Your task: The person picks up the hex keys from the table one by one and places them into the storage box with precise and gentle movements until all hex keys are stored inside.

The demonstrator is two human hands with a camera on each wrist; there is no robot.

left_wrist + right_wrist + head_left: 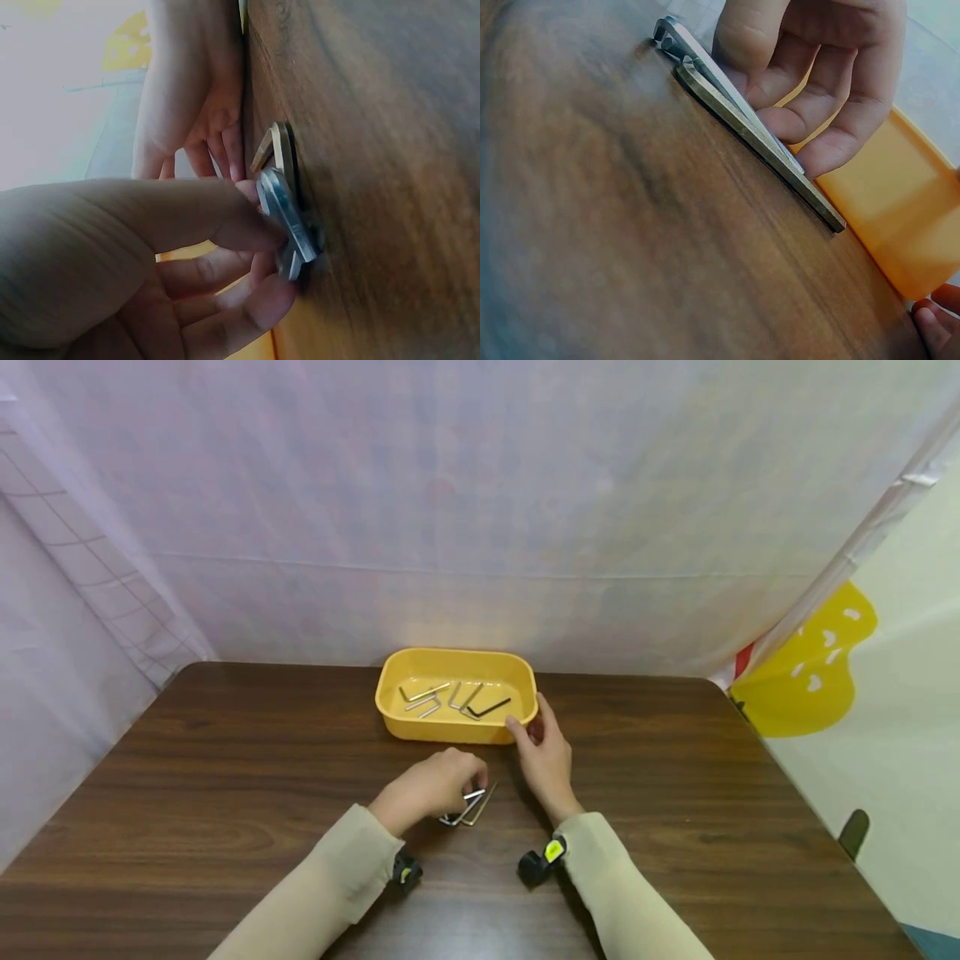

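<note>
Two hands work over a dark wooden counter (225, 777) in the head view. The left hand (427, 789) has its fingers curled down onto a small cluster of hex keys (471, 806) lying on the wood, pinching at them. The right hand (543, 756) reaches forward, thumb and fingertips resting on the near right corner of a yellow tray (457, 727). Several more keys in the tray (457, 700) lie loose on its floor (one of them dark, the others silvery). Judging from that split, the sorting looks more than half done: most keys sit in the tray, and the few under the left hand remain outside it.

From the left wrist, the thumb and fingers (247, 225) close on the ends of the flat-lying hex keys (289, 217), which touch the counter; whether any has been lifted clear I cannot tell. The right hand (195, 97) shows beyond, fingers fairly straight.

From the right wrist, the hex keys (757, 135) lie side by side on the wood, the left hand's fingers (817, 97) curled over them from above. The tray's wall (900, 217) stands just beside their far ends, and only a fingertip of the right hand (937, 322) enters at the bottom corner.
</note>
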